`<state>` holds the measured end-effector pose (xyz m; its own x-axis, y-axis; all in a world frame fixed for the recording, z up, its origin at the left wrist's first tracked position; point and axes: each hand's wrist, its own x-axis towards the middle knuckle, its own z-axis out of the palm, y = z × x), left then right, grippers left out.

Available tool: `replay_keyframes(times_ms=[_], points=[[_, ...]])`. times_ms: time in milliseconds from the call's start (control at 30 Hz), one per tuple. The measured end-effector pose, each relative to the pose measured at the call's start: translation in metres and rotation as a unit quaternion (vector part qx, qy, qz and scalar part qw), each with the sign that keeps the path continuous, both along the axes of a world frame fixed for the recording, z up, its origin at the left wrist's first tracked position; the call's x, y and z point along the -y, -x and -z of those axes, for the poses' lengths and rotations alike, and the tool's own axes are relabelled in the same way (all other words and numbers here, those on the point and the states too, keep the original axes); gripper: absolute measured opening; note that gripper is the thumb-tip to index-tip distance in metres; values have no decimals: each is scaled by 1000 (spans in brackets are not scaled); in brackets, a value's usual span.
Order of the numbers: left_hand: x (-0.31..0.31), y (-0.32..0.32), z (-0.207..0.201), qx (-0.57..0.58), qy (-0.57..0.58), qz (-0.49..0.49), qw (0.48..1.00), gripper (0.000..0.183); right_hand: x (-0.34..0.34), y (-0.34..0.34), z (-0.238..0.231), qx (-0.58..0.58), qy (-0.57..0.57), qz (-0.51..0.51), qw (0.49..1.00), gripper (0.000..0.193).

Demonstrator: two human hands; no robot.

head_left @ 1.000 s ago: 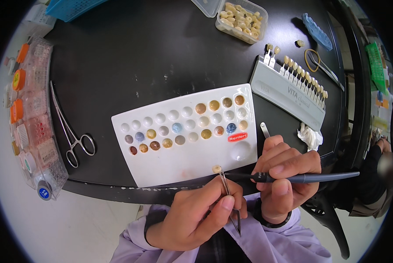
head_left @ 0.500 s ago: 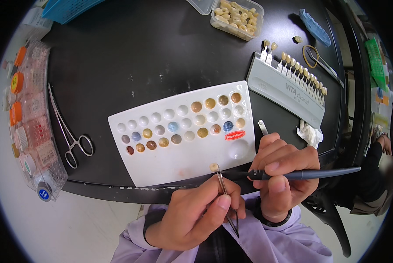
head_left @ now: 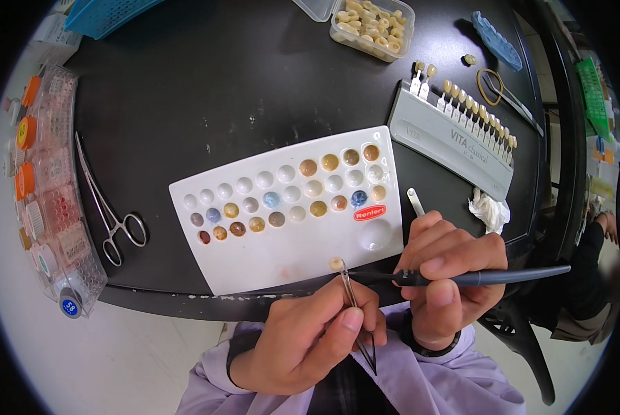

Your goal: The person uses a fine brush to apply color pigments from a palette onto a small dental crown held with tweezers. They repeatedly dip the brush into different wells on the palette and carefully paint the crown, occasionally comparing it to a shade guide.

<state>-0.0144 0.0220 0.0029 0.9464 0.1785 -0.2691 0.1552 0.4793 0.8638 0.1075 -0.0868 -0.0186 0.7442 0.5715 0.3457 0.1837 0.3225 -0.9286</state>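
Observation:
Metal tweezers (head_left: 352,294) are pinched in my left hand (head_left: 306,335), with a small cream dental crown (head_left: 335,263) at their tips. My right hand (head_left: 452,277) is closed round a slim brush with a dark grey handle (head_left: 511,274); its thin dark end points left, close by the tweezers near the crown. Whether the brush tip touches the crown is too small to tell. Both hands are at the front edge of a white mixing palette (head_left: 303,249), whose rows of round wells hold brown, yellow, blue and whitish pastes.
A grey shade guide (head_left: 448,142) with tooth-shaped tabs stands right of the palette, by a crumpled white tissue (head_left: 488,211). Behind is a clear box of crowns (head_left: 372,31). Scissor-handled forceps (head_left: 113,214) lie left, beside stacked clear cases (head_left: 57,180). Another person's hand (head_left: 606,227) shows far right.
Almost nothing differs. The crown and tweezer tips sit very slightly further left, and my right hand with the brush has shifted a touch to the right.

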Motion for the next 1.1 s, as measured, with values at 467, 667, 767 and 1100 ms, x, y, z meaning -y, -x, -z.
replay_keyframes(times_ms=[467, 667, 767, 1100], points=[[1, -2, -2, -25, -10, 2, 1000, 32, 1, -1, 0, -9, -5, 6, 1000, 17], [2, -2, -1, -18, -15, 0, 1000, 32, 1, 0, 0, -15, 0, 10, 1000, 18], [1, -3, -3, -19, -19, -1, 1000, 32, 1, 0, -1, -19, 3, 11, 1000, 17], [2, -3, -2, -11, -27, -8, 1000, 32, 1, 0, 0, -19, -2, 11, 1000, 17]])
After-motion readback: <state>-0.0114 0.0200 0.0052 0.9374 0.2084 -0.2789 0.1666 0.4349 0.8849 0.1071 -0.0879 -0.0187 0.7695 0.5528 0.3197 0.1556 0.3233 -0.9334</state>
